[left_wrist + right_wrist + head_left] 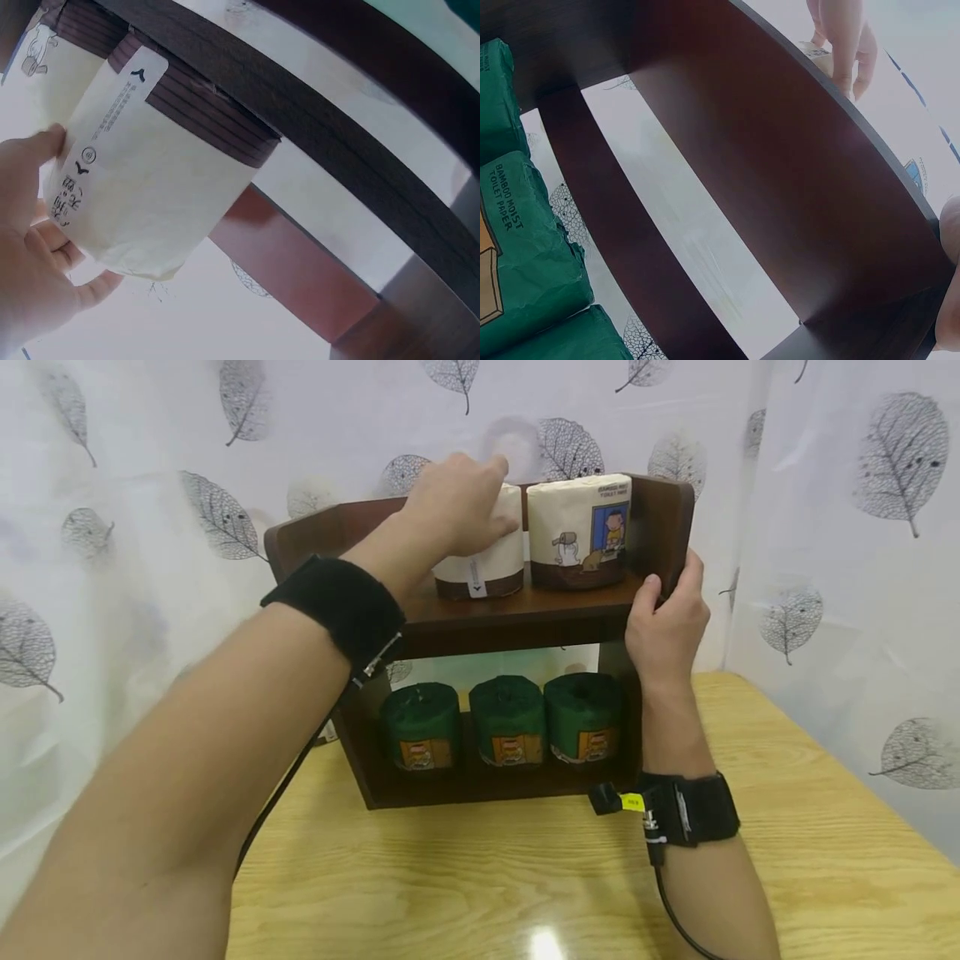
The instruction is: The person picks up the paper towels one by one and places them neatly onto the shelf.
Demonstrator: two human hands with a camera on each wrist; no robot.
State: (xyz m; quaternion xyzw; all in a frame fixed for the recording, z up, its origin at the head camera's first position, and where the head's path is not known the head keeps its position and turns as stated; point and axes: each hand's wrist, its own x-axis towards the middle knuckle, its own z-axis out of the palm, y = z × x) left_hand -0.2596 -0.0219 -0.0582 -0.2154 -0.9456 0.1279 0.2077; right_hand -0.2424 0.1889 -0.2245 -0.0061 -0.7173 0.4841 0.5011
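On the upper board of a dark brown wooden shelf (510,631) stands a wrapped cream toilet roll (491,560) with a brown base band. My left hand (455,508) grips this roll from above, the thumb on its front and the fingers round the far side, as the left wrist view shows. Close to its right is a second cream toilet roll (573,531) with a cartoon print. My right hand (670,614) holds the shelf's right side panel, thumb at the front edge. Its fingertips are mostly hidden behind the panel.
Three green-wrapped toilet rolls (506,718) stand in a row on the lower board. The shelf is on a light wood table (465,868), before a white leaf-print curtain (840,610). A pale object (327,732) shows partly behind the shelf's left side.
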